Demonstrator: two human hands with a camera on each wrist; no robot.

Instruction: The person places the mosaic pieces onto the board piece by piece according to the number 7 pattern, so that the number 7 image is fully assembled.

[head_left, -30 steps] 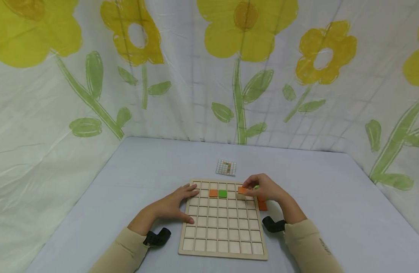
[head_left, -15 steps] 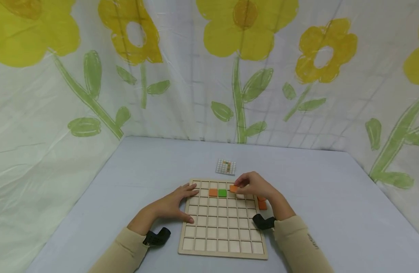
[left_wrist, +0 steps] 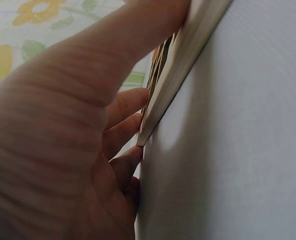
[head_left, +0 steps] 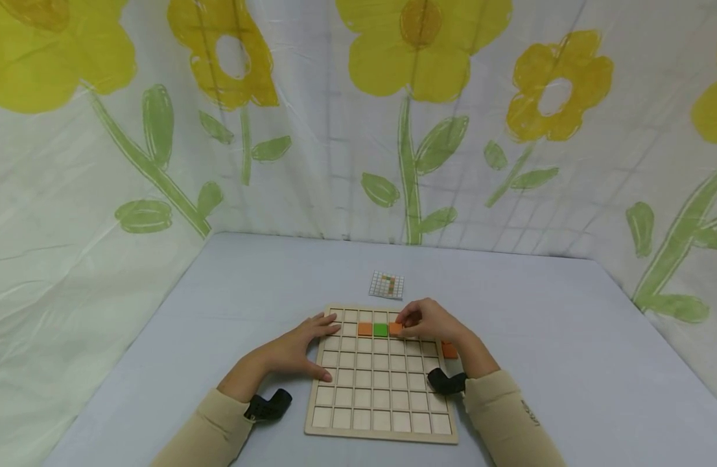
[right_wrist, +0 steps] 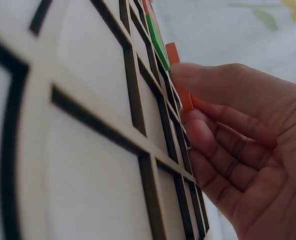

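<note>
My right hand (head_left: 431,321) pinches an orange square tile (head_left: 395,329) between thumb and fingers, at the grid cell right of a green tile (head_left: 380,330). In the right wrist view, that orange tile (right_wrist: 172,52) stands tilted above the grid, beside the green tile (right_wrist: 156,42). Another orange tile (head_left: 365,329) lies in the cell left of the green one. Along the left edge of the wooden grid board (head_left: 373,421), my left hand (head_left: 291,347) rests with fingers spread and thumb on the rim. The left wrist view has these fingers (left_wrist: 125,107) against the board's side.
Beyond the board lies a small card (head_left: 386,285) printed with a coloured grid pattern. Loose orange tiles (head_left: 449,351) sit at the board's right edge, partly hidden by my right arm. A flower-printed curtain (head_left: 312,130) hangs behind the table (head_left: 265,279).
My right hand has carried the orange tile left across the board's upper rows and lowered it to the cell beside the green tile. My left hand has stayed in place.
</note>
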